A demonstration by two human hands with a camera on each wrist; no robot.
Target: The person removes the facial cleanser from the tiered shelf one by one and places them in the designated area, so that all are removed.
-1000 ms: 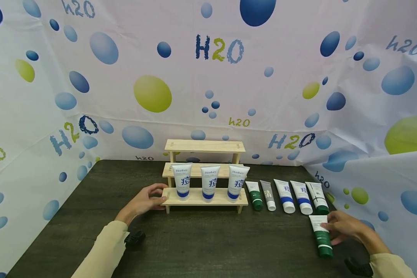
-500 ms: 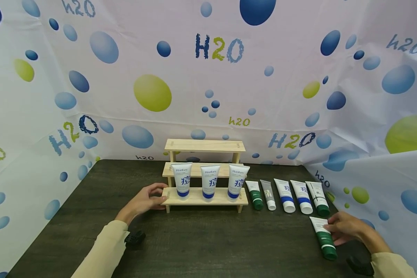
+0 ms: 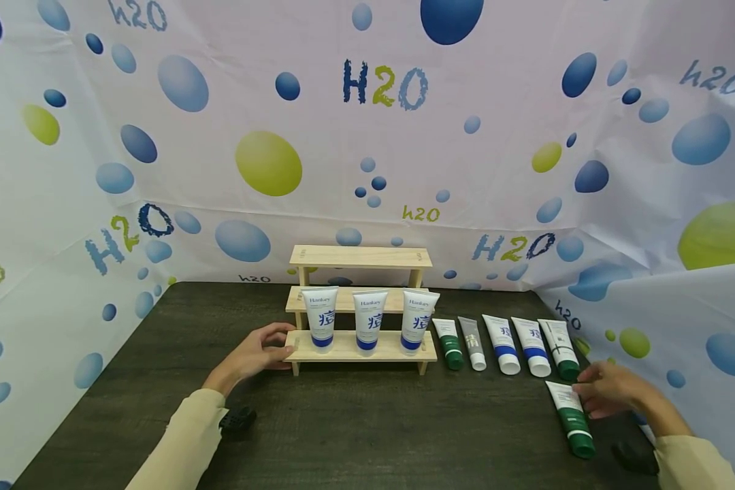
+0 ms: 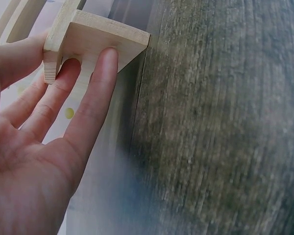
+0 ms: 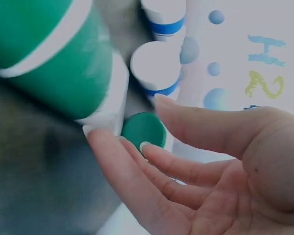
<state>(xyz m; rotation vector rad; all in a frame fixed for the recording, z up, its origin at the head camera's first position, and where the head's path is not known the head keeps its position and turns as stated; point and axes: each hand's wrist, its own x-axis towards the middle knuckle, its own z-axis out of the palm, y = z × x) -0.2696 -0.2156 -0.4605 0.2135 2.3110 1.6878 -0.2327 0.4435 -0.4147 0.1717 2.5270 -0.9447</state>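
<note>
My left hand [image 3: 254, 354] grips the left end of a three-step wooden display shelf [image 3: 367, 348]. In the left wrist view, the thumb and fingers go around the lower step's end and leg [image 4: 54, 63]. Three white tubes with blue bands, such as the middle tube [image 3: 369, 320], stand on the bottom step. A green-and-white tube [image 3: 572, 425] lies on the table at the right. Beside its upper end is my right hand [image 3: 609, 391], fingers loosely bent and holding nothing. The right wrist view shows the index fingertip close to the tube's white end [image 5: 112, 93]; contact is unclear.
Right of the shelf lies a row of tubes: a small green-and-white tube [image 3: 450, 344], a grey tube [image 3: 472, 342], two blue-banded tubes, and a green-capped white tube [image 3: 560, 347]. A patterned curtain [image 3: 367, 150] hangs behind the dark table [image 3: 367, 429].
The green-and-white tube shifted slightly right and turned a little while my right hand held it. That hand has since let go and lifted slightly. My left hand stayed on the shelf.
</note>
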